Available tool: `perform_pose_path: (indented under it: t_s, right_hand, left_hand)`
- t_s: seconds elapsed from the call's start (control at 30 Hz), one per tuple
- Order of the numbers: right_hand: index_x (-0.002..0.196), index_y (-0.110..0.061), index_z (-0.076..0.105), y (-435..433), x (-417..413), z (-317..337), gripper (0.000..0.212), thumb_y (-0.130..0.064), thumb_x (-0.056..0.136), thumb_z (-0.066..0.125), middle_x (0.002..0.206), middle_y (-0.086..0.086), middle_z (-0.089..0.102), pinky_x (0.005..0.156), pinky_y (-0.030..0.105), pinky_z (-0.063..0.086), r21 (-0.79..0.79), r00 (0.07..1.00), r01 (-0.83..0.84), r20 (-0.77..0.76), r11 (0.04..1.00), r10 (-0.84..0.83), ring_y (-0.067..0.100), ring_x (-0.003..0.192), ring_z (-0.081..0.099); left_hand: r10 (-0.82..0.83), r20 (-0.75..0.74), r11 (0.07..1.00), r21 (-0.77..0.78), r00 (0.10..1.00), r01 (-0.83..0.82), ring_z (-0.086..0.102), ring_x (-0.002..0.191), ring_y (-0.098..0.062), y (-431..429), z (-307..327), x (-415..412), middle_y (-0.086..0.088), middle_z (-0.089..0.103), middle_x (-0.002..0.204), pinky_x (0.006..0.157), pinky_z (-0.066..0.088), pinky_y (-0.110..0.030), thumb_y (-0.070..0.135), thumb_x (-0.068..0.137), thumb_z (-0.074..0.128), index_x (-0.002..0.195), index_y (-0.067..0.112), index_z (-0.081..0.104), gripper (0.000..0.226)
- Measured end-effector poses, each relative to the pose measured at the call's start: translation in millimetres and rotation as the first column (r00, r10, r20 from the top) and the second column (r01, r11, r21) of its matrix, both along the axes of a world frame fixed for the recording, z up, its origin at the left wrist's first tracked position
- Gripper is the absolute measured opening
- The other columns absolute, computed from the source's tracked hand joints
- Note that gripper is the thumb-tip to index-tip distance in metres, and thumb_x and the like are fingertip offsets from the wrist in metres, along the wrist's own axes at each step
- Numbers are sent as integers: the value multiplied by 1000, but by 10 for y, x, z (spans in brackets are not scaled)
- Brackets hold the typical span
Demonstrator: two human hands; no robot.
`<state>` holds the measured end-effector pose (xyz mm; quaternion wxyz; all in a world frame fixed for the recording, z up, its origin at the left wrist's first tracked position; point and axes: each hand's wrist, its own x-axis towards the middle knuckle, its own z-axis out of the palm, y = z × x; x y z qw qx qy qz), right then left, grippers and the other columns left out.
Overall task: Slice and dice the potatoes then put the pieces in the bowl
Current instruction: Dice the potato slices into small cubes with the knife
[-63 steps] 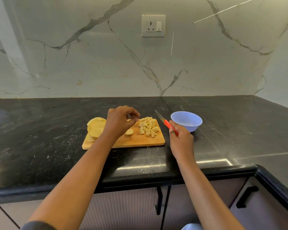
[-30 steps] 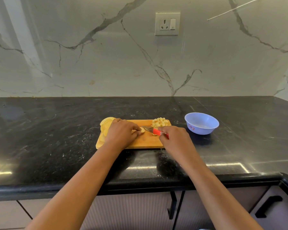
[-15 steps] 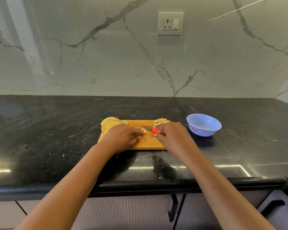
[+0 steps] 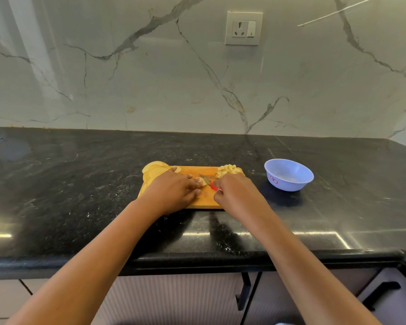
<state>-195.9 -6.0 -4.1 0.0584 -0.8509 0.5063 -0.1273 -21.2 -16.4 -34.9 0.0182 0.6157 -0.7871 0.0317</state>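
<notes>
On the board (image 4: 204,201) left of the bowl (image 4: 287,184), my left grip (image 4: 174,191) pins a potato slice (image 4: 204,183) with straight fingers; my right grip (image 4: 237,195) clasps the knife (image 4: 204,178). Fingertips this near the blade risk a nick should the slice skid.

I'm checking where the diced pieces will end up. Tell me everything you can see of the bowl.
The bowl is small and round, pale lavender-blue, and looks like plastic. A small red-and-white sticker is on its near side. It stands upright on the black counter, to the right of the wooden cutting board and apart from it. No potato pieces show inside. Only the counter touches it.
</notes>
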Motion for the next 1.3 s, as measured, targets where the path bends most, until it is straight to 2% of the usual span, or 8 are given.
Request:
perform_pose_path:
  t_s: [0.2, 0.4, 0.6, 0.7, 0.9, 1.07, 1.17, 1.3]
  right_hand:
    - [121, -9, 62, 274, -216, -7, 34, -11, 90, 49, 111, 13, 66, 70, 34, 51, 42, 1000, -1, 26, 999, 0, 28, 89, 63]
    - [122, -17, 64, 345, -318, 68, 36, -14, 89, 51, 114, 7, 67, 77, 32, 53, 17, 999, -2, 37, 1000, 1, 22, 91, 64]
    - [99, -43, 64, 234, -250, 129, 34, -15, 89, 48, 61, -4, 47, 45, 22, 28, -40, 979, 4, 204, 999, 4, 7, 49, 35]
    - [104, -36, 68, 116, -150, 62, 31, -15, 89, 50, 60, -5, 49, 48, 21, 29, -36, 980, 5, 200, 999, 2, 9, 53, 40]
    - [126, -23, 61, 26, -71, 46, 37, -18, 91, 51, 111, 4, 68, 73, 28, 50, -16, 995, 14, 100, 1000, -13, 17, 88, 62]
    - [108, -8, 68, 5, 70, 35, 28, -14, 86, 52, 93, 11, 67, 63, 35, 51, -32, 1000, 28, 2, 999, -28, 25, 77, 61]
    - [104, -9, 67, 35, 133, 27, 23, -15, 89, 50, 74, 4, 51, 47, 26, 32, -52, 999, 16, -39, 999, -18, 21, 69, 50]
    - [102, -10, 66, 217, 5, 26, 21, -13, 91, 48, 85, 7, 60, 51, 25, 32, -15, 998, 21, -60, 1000, -22, 24, 77, 56]
  left_hand:
    - [5, 38, 1000, 31, 999, -6, 24, 142, -6, 15, 30, -15, 11, 36, 151, 118, 1, -35, 41, 103, 26, 147, 28, 33, 46]
    - [12, -22, 1000, -16, 1000, -12, 33, 137, -8, 36, 15, -30, 9, 46, 145, 117, 3, -31, 39, 103, 30, 143, 27, 42, 43]
    - [-2, -58, 999, -45, 998, -1, 37, 134, -8, 50, 37, -12, 12, 51, 140, 117, 4, -29, 39, 102, 34, 138, 28, 50, 41]
    - [-2, -95, 998, -65, 995, -4, 39, 131, -9, 67, 28, -6, 9, 53, 138, 116, 6, -28, 39, 101, 36, 136, 29, 51, 39]
    - [-1, -137, 998, -67, 991, -8, 40, 129, -13, 32, 2, 30, 3, 56, 135, 115, 10, -28, 40, 100, 38, 135, 31, 52, 39]
    - [5, -136, 998, -68, 991, -14, 41, 128, -14, 13, -8, 35, 3, 58, 133, 115, 10, -29, 40, 100, 38, 135, 31, 53, 39]
    - [14, -114, 996, -87, 993, -24, 41, 127, -14, 15, -11, 18, 4, 59, 132, 114, 10, -29, 42, 100, 37, 135, 32, 53, 39]
    - [33, -100, 996, -73, 994, -41, 40, 129, -14, 31, -24, 14, 5, 55, 136, 114, 14, -30, 47, 100, 33, 137, 33, 49, 43]
